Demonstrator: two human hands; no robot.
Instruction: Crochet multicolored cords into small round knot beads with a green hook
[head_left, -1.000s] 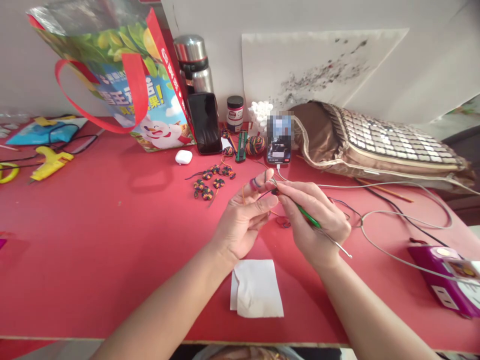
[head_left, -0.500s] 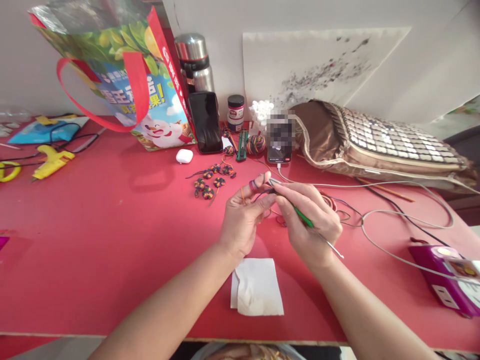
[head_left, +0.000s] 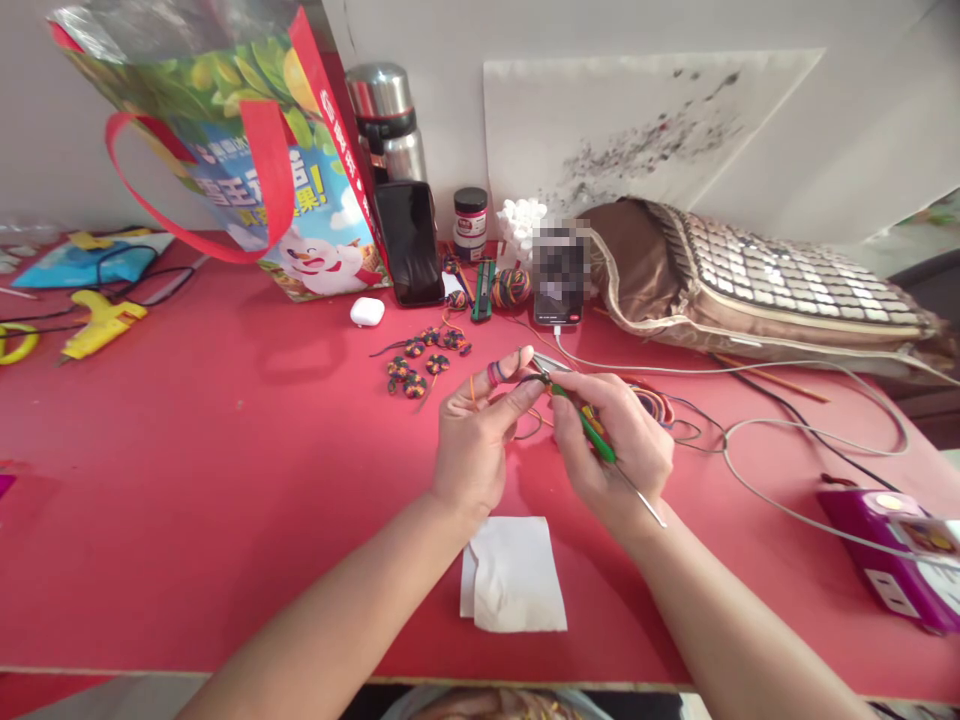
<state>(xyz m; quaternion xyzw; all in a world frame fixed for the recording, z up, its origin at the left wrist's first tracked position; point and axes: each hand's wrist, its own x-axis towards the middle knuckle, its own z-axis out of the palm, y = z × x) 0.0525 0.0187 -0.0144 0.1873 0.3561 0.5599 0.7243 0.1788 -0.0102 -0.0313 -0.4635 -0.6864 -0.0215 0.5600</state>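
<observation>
My right hand [head_left: 619,435] is closed round a crochet hook [head_left: 598,440] with a green grip; its metal shaft sticks out below the palm. Multicoloured yarn [head_left: 496,374] is wound round the raised index finger of my left hand [head_left: 480,440], whose thumb pinches the strand close to the hook's tip. The small piece of work between the fingertips is mostly hidden. Behind the left hand, several small round crocheted pieces [head_left: 415,383] in orange and dark yarn lie on the red table. Loose yarn [head_left: 654,402] trails behind my right hand.
A folded white tissue [head_left: 519,575] lies in front of my wrists. Toward the wall stand a shopping bag [head_left: 255,170], a steel flask [head_left: 386,120], phones [head_left: 410,245] and a yarn ball [head_left: 511,287]. A sequinned bag [head_left: 787,280], cable [head_left: 757,490] and purple box [head_left: 889,550] sit right; a yellow glue gun [head_left: 101,325] left.
Both hands have shifted slightly left. My right hand has tilted and drawn the hook a little down, and the fingertips have come slightly apart, showing more yarn between them.
</observation>
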